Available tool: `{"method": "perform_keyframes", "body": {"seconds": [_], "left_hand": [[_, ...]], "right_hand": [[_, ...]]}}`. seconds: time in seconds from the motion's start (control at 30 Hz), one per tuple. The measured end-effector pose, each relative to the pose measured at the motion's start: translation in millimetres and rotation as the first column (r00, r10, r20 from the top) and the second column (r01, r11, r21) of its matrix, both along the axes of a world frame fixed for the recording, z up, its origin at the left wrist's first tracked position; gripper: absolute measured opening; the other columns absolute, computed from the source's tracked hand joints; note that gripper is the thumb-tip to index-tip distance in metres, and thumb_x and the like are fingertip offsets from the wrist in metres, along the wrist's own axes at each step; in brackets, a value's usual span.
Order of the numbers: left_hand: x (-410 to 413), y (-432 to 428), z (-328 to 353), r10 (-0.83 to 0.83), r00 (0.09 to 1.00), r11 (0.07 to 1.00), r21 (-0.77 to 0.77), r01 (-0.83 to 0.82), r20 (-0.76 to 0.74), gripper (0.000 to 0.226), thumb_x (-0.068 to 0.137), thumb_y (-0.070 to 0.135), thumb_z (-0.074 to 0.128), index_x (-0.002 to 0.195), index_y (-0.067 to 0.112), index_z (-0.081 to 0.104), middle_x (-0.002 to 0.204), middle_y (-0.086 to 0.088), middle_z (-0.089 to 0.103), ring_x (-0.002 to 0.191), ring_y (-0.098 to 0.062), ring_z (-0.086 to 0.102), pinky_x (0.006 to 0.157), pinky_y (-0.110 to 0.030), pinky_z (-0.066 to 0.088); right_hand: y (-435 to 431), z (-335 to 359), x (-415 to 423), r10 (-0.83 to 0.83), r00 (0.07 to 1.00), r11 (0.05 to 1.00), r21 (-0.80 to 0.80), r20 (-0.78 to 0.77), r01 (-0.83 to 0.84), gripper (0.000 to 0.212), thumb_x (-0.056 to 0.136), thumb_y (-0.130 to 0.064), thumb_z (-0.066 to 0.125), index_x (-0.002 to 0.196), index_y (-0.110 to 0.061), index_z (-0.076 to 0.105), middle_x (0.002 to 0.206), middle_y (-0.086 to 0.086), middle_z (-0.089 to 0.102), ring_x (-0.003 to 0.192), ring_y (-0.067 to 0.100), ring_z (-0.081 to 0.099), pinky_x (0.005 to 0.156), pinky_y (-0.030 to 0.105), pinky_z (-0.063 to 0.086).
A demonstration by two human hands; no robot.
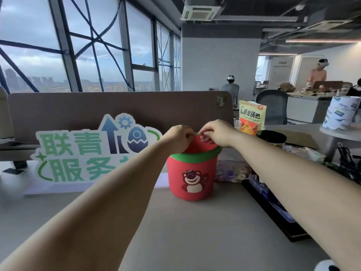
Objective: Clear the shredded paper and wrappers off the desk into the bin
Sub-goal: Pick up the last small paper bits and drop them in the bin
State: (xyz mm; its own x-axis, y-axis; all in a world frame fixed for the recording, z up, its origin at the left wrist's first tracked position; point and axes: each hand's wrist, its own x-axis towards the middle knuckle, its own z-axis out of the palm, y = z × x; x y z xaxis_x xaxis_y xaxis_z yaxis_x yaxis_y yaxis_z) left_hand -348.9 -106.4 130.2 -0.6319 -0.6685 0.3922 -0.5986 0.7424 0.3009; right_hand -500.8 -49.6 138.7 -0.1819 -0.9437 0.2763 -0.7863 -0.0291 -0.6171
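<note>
Bin (pixel 192 173) stands upright, mouth up; left hand (pixel 180 133), right hand (pixel 213 132) above it, fingers curled, hold unclear.

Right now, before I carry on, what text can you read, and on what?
"联青": cut-out sign, top row.
"服务": same sign, bottom row; the rest is hidden.
"卧龙锅巴": snack bag.
Paper rolls, blue labels: too blurred.
Far wall panel: too small.
Bin: bear picture, no words.
</note>
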Motion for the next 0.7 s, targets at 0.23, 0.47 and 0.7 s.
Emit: {"method": "perform_keyframes", "body": {"seconds": [0.23, 0.47, 0.7], "left_hand": [[6.5, 8.2, -0.3, 0.008, 0.999, 1.000, 0.021, -0.009, 0.049, 0.030, 0.094, 0.015, 0.041, 0.110, 0.015, 0.066, 0.117, -0.004, 0.064, 0.105, -0.025, 0.057, 0.088, -0.029, 0.046], [7.6, 17.4, -8.3, 0.043, 0.997, 0.994, 0.105, -0.036, -0.065, 0.038, 0.090, 0.008, 0.037, 0.108, 0.023, 0.067, 0.118, -0.002, 0.064, 0.100, -0.024, 0.061, 0.085, -0.027, 0.049], [14.4, 24.7, -14.5, 0.037, 0.999, 0.998, 0.046, -0.036, -0.033, 0.036, 0.090, 0.009, 0.039, 0.112, 0.021, 0.066, 0.116, -0.002, 0.066, 0.096, -0.023, 0.061, 0.080, -0.027, 0.048]], "right_hand": [[22.2, 6.0, -9.7, 0.004, 0.996, 0.999, -0.035, -0.090, -0.007, 0.030, 0.093, 0.000, 0.042, 0.105, -0.009, 0.067, 0.103, 0.009, 0.071, 0.099, 0.021, 0.064, 0.090, 0.033, 0.050], [42.1, -2.7, -27.3, -0.017, 0.995, 0.999, -0.049, 0.095, 0.021, 0.029, 0.094, 0.000, 0.039, 0.111, -0.004, 0.062, 0.112, 0.014, 0.067, 0.103, 0.021, 0.063, 0.088, 0.027, 0.047], [48.9, -7.2, -9.8, 0.064, 0.994, 0.997, -0.055, 0.092, -0.059, 0.027, 0.092, 0.004, 0.043, 0.108, -0.002, 0.064, 0.104, 0.011, 0.067, 0.099, 0.018, 0.062, 0.093, 0.027, 0.047]]}}
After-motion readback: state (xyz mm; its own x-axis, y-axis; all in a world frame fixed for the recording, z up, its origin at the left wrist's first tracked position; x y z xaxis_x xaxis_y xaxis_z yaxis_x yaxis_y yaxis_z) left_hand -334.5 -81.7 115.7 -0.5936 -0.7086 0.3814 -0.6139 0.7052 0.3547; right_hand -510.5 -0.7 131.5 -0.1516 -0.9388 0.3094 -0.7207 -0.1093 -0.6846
